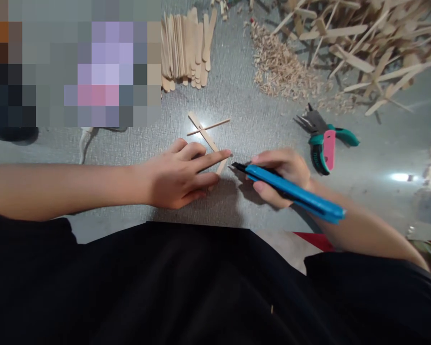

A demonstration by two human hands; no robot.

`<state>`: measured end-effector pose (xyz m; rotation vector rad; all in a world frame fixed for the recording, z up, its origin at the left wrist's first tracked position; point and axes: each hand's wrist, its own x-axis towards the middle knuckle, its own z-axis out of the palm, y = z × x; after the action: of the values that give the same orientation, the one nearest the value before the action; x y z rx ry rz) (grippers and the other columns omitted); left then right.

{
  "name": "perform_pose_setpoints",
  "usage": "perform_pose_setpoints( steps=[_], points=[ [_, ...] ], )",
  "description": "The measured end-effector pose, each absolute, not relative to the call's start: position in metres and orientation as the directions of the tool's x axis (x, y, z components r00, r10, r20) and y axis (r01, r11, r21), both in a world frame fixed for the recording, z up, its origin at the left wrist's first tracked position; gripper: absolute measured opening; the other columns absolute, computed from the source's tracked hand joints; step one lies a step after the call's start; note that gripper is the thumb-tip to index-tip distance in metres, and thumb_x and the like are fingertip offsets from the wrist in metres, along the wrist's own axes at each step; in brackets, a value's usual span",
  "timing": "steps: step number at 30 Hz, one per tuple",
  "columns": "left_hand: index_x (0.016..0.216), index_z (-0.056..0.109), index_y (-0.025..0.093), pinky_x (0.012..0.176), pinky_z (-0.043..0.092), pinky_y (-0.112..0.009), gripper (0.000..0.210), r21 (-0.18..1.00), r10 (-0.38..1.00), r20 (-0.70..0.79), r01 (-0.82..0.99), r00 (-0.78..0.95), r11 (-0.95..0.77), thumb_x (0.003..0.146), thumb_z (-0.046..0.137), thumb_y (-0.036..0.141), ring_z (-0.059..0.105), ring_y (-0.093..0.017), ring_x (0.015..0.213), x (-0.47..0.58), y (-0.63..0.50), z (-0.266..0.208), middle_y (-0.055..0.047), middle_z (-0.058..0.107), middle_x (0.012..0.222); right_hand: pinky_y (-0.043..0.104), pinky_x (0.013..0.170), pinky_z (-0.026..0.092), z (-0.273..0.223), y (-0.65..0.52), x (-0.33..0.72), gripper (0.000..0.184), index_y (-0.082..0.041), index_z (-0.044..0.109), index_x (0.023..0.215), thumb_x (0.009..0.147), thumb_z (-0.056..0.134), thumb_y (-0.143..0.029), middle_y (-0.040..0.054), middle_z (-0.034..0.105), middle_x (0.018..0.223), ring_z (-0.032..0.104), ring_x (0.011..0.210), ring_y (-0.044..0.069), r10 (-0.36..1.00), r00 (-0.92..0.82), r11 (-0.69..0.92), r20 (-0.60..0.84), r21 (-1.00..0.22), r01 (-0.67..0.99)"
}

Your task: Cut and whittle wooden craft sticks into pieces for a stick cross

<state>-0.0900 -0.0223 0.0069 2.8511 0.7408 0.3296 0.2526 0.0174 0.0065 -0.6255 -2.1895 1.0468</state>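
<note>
My left hand rests on the table with its index finger stretched out. Its fingers press on a wooden craft stick, part of which shows between the fingertips; the rest is hidden under the hand. Just beyond the fingers, a flat stick runs diagonally down to them, crossed by a thin wooden strip. My right hand is closed around a blue utility knife. The knife's dark blade points left, close to my left fingertip and a little apart from the stick.
Pliers with green and pink handles lie to the right. Behind them are a heap of wood shavings and a large pile of crossed sticks. A row of craft sticks lies at the back. A white cable is at the left.
</note>
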Motion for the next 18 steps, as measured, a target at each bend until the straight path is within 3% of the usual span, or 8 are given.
perform_pose_setpoints(
  steps=[3, 5, 13, 18],
  points=[
    [0.134, 0.081, 0.030, 0.099, 0.054, -0.056, 0.030, 0.223, 0.469, 0.142, 0.434, 0.872, -0.873, 0.110, 0.071, 0.045, 0.066, -0.037, 0.132, -0.092, -0.018, 0.003, -0.009, 0.044, 0.196, 0.037, 0.058, 0.063, 0.003, 0.018, 0.253, 0.038, -0.029, 0.068, 0.148, 0.110, 0.074, -0.027, 0.0022, 0.083, 0.094, 0.079, 0.071, 0.024, 0.389, -0.757, 0.844, 0.526, -0.532, 0.064],
    [0.134, 0.080, 0.032, 0.100, 0.054, -0.054, 0.031, 0.227, 0.449, 0.130, 0.414, 0.884, -0.881, 0.110, 0.070, 0.049, 0.066, -0.034, 0.129, -0.093, -0.014, 0.003, -0.007, 0.042, 0.197, 0.036, 0.063, 0.063, 0.003, 0.021, 0.253, 0.032, -0.027, 0.068, 0.144, 0.112, 0.073, -0.022, 0.0042, 0.083, 0.099, 0.079, 0.076, 0.024, 0.309, -0.806, 0.885, 0.506, -0.463, 0.048],
    [0.134, 0.081, 0.032, 0.103, 0.058, -0.057, 0.032, 0.271, 0.435, 0.080, 0.400, 0.897, -0.875, 0.105, 0.077, 0.046, 0.069, -0.036, 0.128, -0.091, -0.005, 0.011, -0.010, 0.050, 0.192, 0.033, 0.074, 0.066, 0.002, 0.022, 0.250, 0.034, -0.029, 0.066, 0.146, 0.114, 0.073, -0.021, 0.0030, 0.085, 0.106, 0.084, 0.087, 0.022, 0.443, -0.801, 0.737, 0.402, -0.672, 0.070],
    [0.128, 0.084, 0.033, 0.109, 0.058, -0.061, 0.028, 0.364, 0.467, 0.083, 0.409, 0.881, -0.837, 0.103, 0.080, 0.043, 0.070, -0.039, 0.135, -0.089, -0.005, 0.010, -0.007, 0.054, 0.189, 0.044, 0.078, 0.073, -0.001, 0.022, 0.252, 0.051, -0.040, 0.064, 0.154, 0.108, 0.080, -0.027, 0.0036, 0.088, 0.114, 0.088, 0.092, 0.029, 0.457, -0.823, 0.696, 0.339, -0.712, 0.093]
  ],
)
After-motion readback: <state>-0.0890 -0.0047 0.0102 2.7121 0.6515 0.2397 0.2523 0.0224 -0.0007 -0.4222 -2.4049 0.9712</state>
